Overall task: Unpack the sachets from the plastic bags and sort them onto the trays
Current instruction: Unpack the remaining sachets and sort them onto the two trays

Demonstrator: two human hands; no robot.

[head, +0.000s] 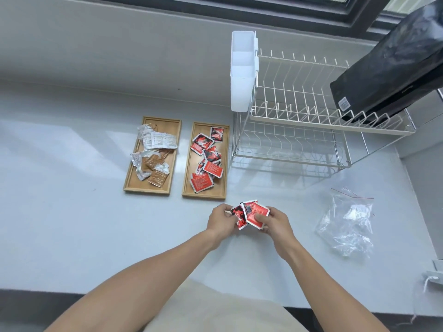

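A fanned bunch of red sachets (pixel 251 213), glossy with black and white print, sits just above the white counter (pixel 72 212), near of the right tray (pixel 185 178) holding more red ones. Bare counter lies all around. The left hand (pixel 221 220) and right hand (pixel 275 221) both pinch the bunch between them, fingers closed on its edges.

Left hand (pixel 221 220) and right hand (pixel 273 222) close together, fingers curled

Bare forearms (pixel 148 271), no sleeves; beige garment (pixel 211 310) at the waist.
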